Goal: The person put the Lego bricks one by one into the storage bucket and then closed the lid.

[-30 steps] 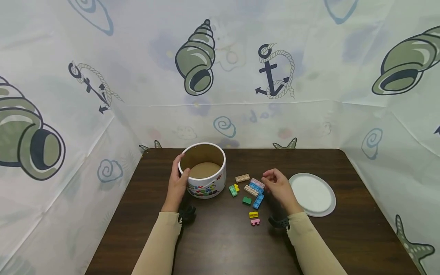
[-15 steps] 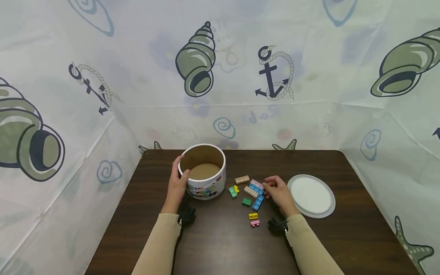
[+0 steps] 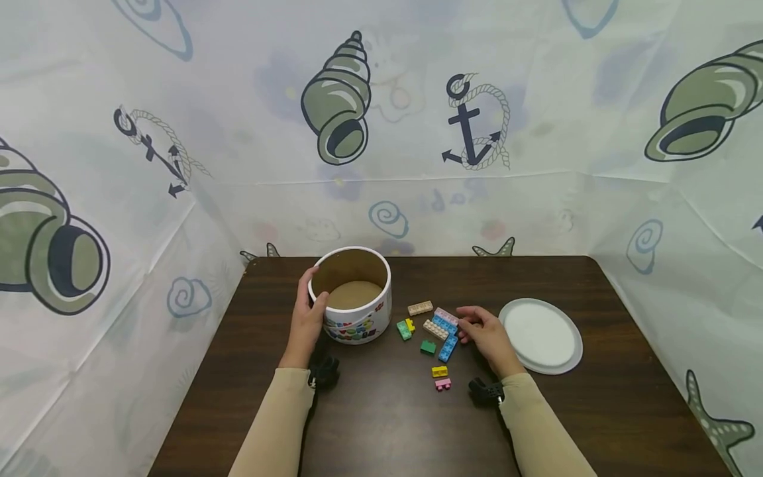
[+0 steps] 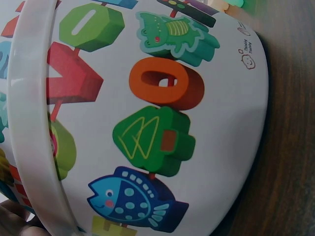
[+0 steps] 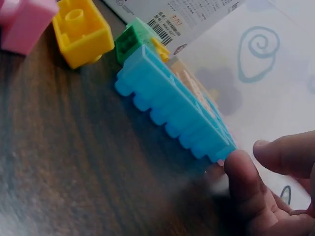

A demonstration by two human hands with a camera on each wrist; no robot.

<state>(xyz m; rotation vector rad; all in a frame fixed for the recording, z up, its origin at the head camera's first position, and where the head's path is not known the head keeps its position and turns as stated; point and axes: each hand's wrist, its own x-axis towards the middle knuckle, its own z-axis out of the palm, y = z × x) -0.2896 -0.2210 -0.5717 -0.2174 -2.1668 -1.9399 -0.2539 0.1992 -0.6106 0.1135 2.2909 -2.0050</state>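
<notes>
A white cardboard bucket (image 3: 365,326) printed with coloured pictures stands upright at the left-centre. My left hand (image 3: 305,331) grips its left rim, the thumb at the near rim and fingers round the outside. In the left wrist view, its strap handle (image 4: 32,103) crosses the wall. Right of the bucket lie several toy building bricks. My right hand (image 3: 489,338) is at the right end of a pink brick (image 3: 447,316), thumb and forefinger apart; whether they touch it I cannot tell. A blue brick (image 5: 167,105) lies on its side near the thumb.
A white round lid (image 3: 539,334) lies right of my right hand. Nearer me are a yellow brick (image 3: 439,371) and a small pink brick (image 3: 443,384). The dark wooden table (image 3: 369,424) meets patterned cloth walls at its back and sides.
My right hand has lowered slightly, and its fingers have come closer to the pink brick. The left hand and bucket have stayed put.
</notes>
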